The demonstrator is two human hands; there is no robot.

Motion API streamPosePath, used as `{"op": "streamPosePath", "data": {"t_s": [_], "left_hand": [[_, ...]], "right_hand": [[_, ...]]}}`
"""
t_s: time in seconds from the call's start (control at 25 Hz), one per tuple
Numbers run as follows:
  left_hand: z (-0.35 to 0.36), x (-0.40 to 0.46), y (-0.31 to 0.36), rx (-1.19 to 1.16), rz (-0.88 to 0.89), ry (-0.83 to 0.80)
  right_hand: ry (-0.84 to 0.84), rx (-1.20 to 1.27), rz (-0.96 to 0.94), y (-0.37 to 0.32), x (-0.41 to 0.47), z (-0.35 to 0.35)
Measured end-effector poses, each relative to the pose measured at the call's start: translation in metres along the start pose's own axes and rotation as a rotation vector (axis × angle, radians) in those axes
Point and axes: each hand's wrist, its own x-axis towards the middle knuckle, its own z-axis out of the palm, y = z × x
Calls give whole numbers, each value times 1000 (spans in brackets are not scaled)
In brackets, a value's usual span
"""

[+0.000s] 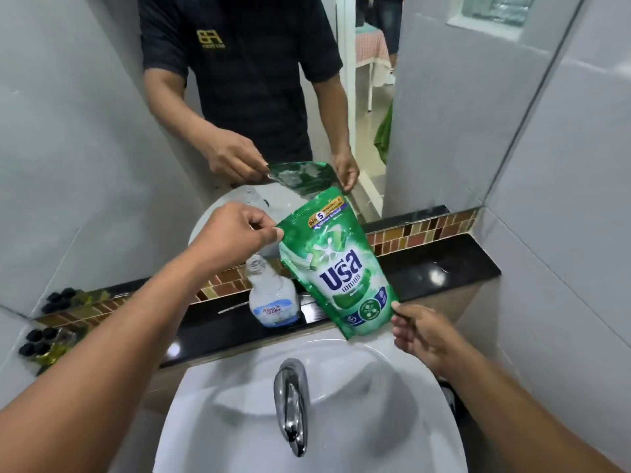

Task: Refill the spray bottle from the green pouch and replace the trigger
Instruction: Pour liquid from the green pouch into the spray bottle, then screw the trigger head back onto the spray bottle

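The green pouch [341, 268] hangs tilted just right of the spray bottle [271, 295], left hand [235, 233] pinching its upper corner above the open neck, right hand [420, 331] pinching the bottom corner.

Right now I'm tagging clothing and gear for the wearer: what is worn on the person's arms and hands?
Nothing shows on them. The left hand and right hand are bare, without gloves, rings or a watch in view, and both forearms are uncovered to the frame's edge. The mirror reflection shows a dark short-sleeved shirt with a small gold logo.
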Motion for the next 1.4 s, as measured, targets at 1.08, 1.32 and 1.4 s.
{"op": "streamPosePath", "data": {"t_s": [1.08, 1.32, 1.4], "left_hand": [[190, -6, 90, -41, 148, 6], [125, -112, -79, -102, -335, 62], [98, -117, -107, -104, -384, 189]], "right_hand": [[236, -219, -363, -25, 60, -52], [128, -966, -528, 12, 51, 58], [200, -1115, -534, 8, 57, 100]]}}
